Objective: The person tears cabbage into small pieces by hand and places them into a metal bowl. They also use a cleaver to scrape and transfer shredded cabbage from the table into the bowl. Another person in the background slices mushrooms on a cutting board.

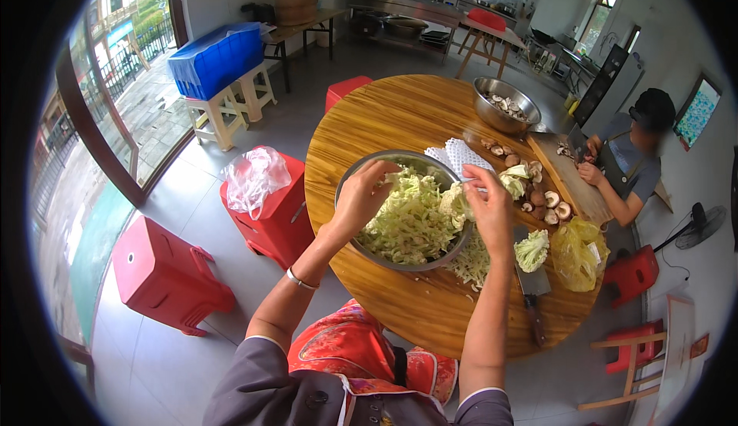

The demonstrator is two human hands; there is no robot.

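Observation:
A stainless steel bowl (412,267) full of cut cauliflower (406,224) stands at the near edge of a round wooden table. My left hand (360,198) hovers over the bowl's left side, its fingers curved and apart with nothing seen in them. At the right rim, my right hand (490,204) has its thumb against a larger cauliflower piece (455,202); whether it grips the piece is unclear. Small cauliflower bits (470,262) lie on the table beside the bowl. A cleaver (533,288) rests to the right, with a cauliflower chunk (531,250) on its blade.
Across the round table (369,120), a person (625,155) cuts mushrooms on a wooden board (568,178). Whole mushrooms (545,198), a yellow plastic bag (579,256), white foam netting (461,155) and a bowl of sliced mushrooms (506,116) share the tabletop. Red stools (167,276) stand left.

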